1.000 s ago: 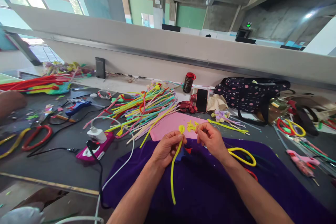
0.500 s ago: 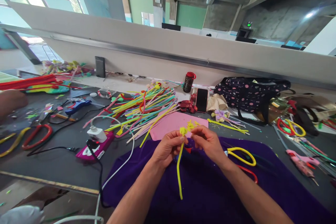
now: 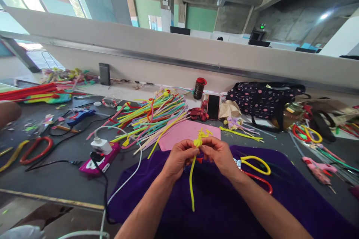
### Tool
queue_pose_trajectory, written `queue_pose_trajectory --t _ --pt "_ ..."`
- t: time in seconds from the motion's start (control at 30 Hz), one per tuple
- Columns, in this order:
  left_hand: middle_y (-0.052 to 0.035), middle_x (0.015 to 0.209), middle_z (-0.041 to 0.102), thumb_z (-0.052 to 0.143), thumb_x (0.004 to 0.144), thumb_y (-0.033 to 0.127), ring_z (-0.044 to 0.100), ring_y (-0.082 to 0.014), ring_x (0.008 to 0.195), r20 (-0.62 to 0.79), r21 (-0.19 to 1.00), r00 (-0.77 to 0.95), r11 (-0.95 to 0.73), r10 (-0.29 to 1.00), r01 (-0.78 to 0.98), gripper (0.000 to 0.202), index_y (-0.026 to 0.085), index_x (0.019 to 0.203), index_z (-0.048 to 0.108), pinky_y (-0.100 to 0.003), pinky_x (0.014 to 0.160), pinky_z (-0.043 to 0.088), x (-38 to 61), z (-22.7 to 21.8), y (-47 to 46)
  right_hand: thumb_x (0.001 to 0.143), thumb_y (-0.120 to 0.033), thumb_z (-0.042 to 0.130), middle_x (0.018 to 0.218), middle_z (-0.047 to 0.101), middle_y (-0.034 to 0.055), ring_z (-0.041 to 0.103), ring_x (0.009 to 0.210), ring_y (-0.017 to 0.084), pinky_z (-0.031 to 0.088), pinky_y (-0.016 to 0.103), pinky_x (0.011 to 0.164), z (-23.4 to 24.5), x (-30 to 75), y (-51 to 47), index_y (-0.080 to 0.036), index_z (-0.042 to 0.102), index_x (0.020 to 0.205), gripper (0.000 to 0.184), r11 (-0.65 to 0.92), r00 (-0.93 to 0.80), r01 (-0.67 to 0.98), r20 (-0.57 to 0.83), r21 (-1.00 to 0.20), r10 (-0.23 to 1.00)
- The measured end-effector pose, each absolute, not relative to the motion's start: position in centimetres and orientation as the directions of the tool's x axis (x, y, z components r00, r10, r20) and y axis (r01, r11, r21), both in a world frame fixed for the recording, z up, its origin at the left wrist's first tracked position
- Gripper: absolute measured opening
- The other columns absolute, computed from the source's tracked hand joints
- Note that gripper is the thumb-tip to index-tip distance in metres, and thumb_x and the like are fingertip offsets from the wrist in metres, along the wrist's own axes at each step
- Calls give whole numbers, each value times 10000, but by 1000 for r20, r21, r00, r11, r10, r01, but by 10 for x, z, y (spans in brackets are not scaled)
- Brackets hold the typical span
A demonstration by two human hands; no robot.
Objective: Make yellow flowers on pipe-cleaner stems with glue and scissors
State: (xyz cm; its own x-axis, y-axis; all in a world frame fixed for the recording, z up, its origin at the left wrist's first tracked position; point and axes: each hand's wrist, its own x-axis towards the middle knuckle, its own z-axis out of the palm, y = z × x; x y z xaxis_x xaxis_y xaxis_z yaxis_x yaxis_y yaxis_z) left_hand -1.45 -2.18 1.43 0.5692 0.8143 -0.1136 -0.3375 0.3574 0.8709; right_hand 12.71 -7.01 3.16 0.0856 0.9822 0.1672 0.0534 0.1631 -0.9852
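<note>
Between my hands is a yellow pipe-cleaner flower point(image 3: 198, 142), its bunched head at the top and one long stem hanging down over purple cloth point(image 3: 213, 201). My left hand point(image 3: 179, 158) is closed, pinching it just under the head. From the other side my right hand point(image 3: 217, 153) pinches the same head, thumb and fingertips together. Small yellow pipe-cleaner pieces point(image 3: 205, 133) lie on a pink sheet point(image 3: 174, 138) just beyond my fingers. Scissors with one yellow and one red handle point(image 3: 256, 164) rest on the cloth beside my right wrist.
A heap of coloured pipe cleaners point(image 3: 157, 115) lies left of the pink sheet. Nearer stands a purple power strip point(image 3: 102, 160) with cables. A phone point(image 3: 213, 106), red-lidded bottle point(image 3: 199, 88) and patterned bag point(image 3: 260, 101) line the back. A pink glue gun point(image 3: 318, 166) is at right. Another person's hand point(image 3: 8, 114) shows far left.
My right hand has moved left to the flower head and now pinches it beside my left hand; before, it was slightly apart. The whole view has shifted a little.
</note>
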Motion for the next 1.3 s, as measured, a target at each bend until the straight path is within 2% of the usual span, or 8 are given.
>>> queue_pose_trajectory --t 0.23,0.4,0.6,0.8,0.93,1.07,1.2,1.3 --pt "49 468 508 700 585 228 361 -20 349 -123 881 565 352 816 -316 185 139 652 552 -148 346 216 -14 14 -22 742 -363 585 492 533 -42 432 407 82 306 197 392 30 126 -70 -170 622 780 201 147 88 84 155 -985 984" --pt "11 553 566 674 618 229 379 -17 362 -136 858 566 383 813 -342 165 124 668 556 -135 339 234 -17 15 -19 737 -324 591 516 531 -40 444 425 83 318 194 403 34 138 -67 -170 608 776 160 176 141 142 196 -974 970" --pt "36 499 471 630 643 240 283 5 314 -90 701 681 532 727 -475 172 119 638 509 -110 274 162 -27 21 -11 723 -335 597 470 499 -50 393 386 72 307 193 393 45 159 -65 -172 551 699 171 205 279 212 260 -955 924" --pt "70 391 369 593 698 249 252 6 282 -127 709 735 579 666 -403 173 111 631 514 -100 265 149 -28 19 -9 755 -284 556 536 537 -37 467 440 95 362 214 448 31 157 -70 -174 585 753 113 150 170 382 229 -912 958" --pt "54 440 444 618 676 245 273 9 288 -135 739 679 530 721 -415 181 117 625 500 -104 265 145 -27 18 -9 796 -273 512 737 597 4 544 649 141 406 260 605 14 154 -78 -200 604 816 118 219 -26 644 265 -733 964" --pt "50 457 462 625 664 251 292 2 294 -122 742 680 521 723 -421 183 122 632 500 -110 267 162 -28 18 -9 741 -377 583 852 579 38 530 775 182 393 293 689 2 142 -85 -201 573 920 252 266 -203 845 181 -464 962" --pt "43 487 477 621 669 249 293 7 306 -77 740 699 510 711 -438 173 119 634 512 -110 272 171 -29 16 -8 704 -394 608 870 546 69 501 810 220 376 326 709 -10 124 -83 -178 548 883 287 225 -203 958 132 -180 970" --pt "27 532 514 630 666 238 329 6 326 -63 741 670 484 740 -465 168 120 643 513 -106 278 180 -30 15 -8 696 -349 611 869 539 72 493 803 225 366 324 691 -13 118 -81 -178 543 878 259 207 -195 974 119 -96 974"
